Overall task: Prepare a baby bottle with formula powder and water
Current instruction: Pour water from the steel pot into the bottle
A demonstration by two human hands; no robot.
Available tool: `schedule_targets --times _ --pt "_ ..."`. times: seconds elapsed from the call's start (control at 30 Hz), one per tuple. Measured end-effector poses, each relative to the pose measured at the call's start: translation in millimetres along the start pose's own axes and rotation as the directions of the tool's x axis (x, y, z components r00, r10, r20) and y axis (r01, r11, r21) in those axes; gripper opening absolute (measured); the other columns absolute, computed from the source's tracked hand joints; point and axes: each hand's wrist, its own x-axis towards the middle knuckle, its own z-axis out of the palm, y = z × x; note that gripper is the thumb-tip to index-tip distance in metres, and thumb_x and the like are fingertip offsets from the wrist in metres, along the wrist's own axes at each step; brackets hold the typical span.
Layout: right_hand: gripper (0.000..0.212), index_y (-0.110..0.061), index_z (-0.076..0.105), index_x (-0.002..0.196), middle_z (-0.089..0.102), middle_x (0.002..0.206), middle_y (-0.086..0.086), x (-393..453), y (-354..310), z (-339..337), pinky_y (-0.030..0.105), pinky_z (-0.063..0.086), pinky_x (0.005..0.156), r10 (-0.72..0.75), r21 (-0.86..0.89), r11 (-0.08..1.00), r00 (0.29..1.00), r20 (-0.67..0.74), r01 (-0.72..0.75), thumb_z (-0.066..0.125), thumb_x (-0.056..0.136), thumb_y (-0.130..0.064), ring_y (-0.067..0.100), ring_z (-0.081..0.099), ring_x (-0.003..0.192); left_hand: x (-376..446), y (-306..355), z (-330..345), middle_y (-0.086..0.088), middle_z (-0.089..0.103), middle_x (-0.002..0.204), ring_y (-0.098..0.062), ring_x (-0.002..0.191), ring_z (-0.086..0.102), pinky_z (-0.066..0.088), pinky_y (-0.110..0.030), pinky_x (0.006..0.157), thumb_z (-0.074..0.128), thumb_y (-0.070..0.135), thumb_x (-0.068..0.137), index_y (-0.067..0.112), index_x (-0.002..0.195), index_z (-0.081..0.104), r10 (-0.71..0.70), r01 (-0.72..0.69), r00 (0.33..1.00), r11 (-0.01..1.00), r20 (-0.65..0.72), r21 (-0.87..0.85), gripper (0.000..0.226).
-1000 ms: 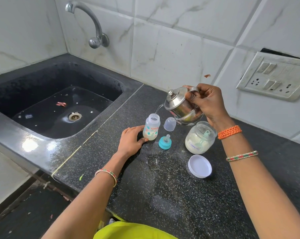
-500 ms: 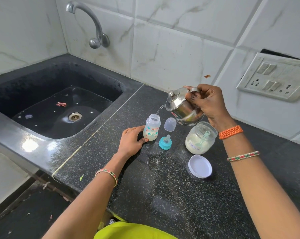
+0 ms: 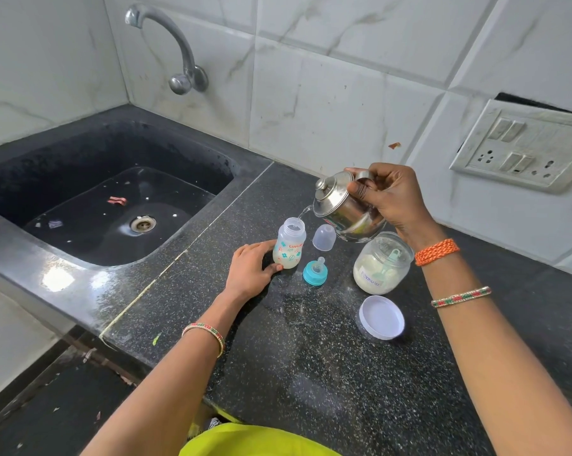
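Head view, only one. Right hand (image 3: pixel 388 200) is wrapped around a steel kettle (image 3: pixel 345 207), tipped spout-down toward 9 o'clock; a thin stream of water (image 3: pixel 303 212) runs from the spout into the bottle (image 3: pixel 289 246). Bottle stands upright on the counter (image 3: pixel 311 373), long axis vertical, mouth open, whitish fill in the lower part. Left hand (image 3: pixel 253 269) is curled against the bottle's base from 7 o'clock, fingers touching it, bracing more than gripping.

Key relation: the spout sits just above and at 2 o'clock of the bottle mouth, so the stream has a narrow target. Left hand is the nearer one to the bottle; right is busy with the kettle.

Around it: clear cap (image 3: pixel 324 237) just beside the bottle at 3 o'clock, under the kettle. Teal nipple ring (image 3: pixel 314 272) at 5 o'clock, near. Open powder jar (image 3: pixel 381 263) with a scoop inside at 4 o'clock, directly below the kettle; its lid (image 3: pixel 381 317) lies further toward me.

Judgement: water fill in progress. Sink (image 3: pixel 113 199) edge is at 9 o'clock, well apart. Free counter toward 6 o'clock for capping.
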Motion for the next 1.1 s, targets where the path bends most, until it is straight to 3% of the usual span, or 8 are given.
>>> schedule_targets --times 0.13,0.27,0.4,0.6,0.87,1.1 --pt "0.035 -0.014 0.049 0.056 0.061 0.055 -0.03 0.2 0.2 0.8 0.005 0.042 0.059 -0.006 0.003 1.0 1.0 0.008 0.006 0.071 0.077 0.004 -0.017 0.06 0.07 -0.1 0.4 0.1 0.002 0.056 0.135 -0.018 0.128 0.047 0.024 -0.04 0.111 0.067 0.027 0.084 0.023 0.135 0.048 -0.008 0.008 1.0 1.0 0.003 0.003 0.055" --pt "0.041 -0.025 0.055 0.051 0.069 0.069 -0.027 3.6 5.0 -0.6 0.009 0.047 0.066 -0.01 0.029 1.0 1.0 0.013 0.01 0.074 0.075 0.002 -0.009 0.065 0.091 -0.1 -1.4 0.3 0.003 0.058 0.133 -0.019 0.126 0.049 0.028 -0.039 0.109 0.068 0.028 0.083 0.023 0.134 0.05 0.013 -0.013 1.0 1.0 -0.007 0.005 0.054" --pt "0.042 -0.027 0.057 0.05 0.07 0.07 -0.025 4.0 7.7 -0.7 0.009 0.047 0.067 -0.011 0.011 1.0 1.0 0.011 0.011 0.075 0.074 0.002 -0.008 0.065 0.091 0.1 -1.7 0.2 0.003 0.057 0.134 -0.018 0.127 0.048 0.027 -0.04 0.11 0.068 0.028 0.084 0.024 0.134 0.049 0.013 -0.013 1.0 1.0 -0.001 0.004 0.054" --pt "0.035 -0.022 0.055 0.057 0.069 0.099 0.008 4.2 7.3 -0.6 0.014 0.05 0.07 -0.035 -0.024 0.999 0.999 -0.017 0.035 0.075 0.075 0.0 -0.006 0.066 0.091 0.3 -1.2 0.2 0.003 0.058 0.133 -0.018 0.127 0.048 0.026 -0.04 0.11 0.067 0.029 0.084 0.025 0.134 0.048 0.005 -0.005 1.0 1.0 0.0 0.008 0.054" --pt "0.029 -0.017 0.056 0.059 0.068 0.102 0.004 3.3 5.5 0.2 0.013 0.049 0.069 -0.018 -0.038 0.999 1.0 -0.005 0.018 0.075 0.075 -0.002 -0.008 0.065 0.09 -0.1 -0.9 -0.1 0.003 0.057 0.134 -0.018 0.127 0.047 0.024 -0.037 0.108 0.067 0.028 0.085 0.024 0.134 0.048 0.0 0.0 1.0 1.0 -0.002 0.011 0.053" --pt "0.037 -0.027 0.059 0.053 0.072 0.083 -0.014 3.0 4.6 0.9 0.011 0.048 0.068 -0.002 -0.014 1.0 1.0 0.015 0.002 0.076 0.074 -0.002 -0.007 0.066 0.09 -0.2 -0.5 -0.2 0.003 0.057 0.134 -0.018 0.127 0.047 0.024 -0.039 0.109 0.067 0.028 0.084 0.024 0.134 0.049 0.004 -0.004 1.0 1.0 -0.005 0.012 0.053"
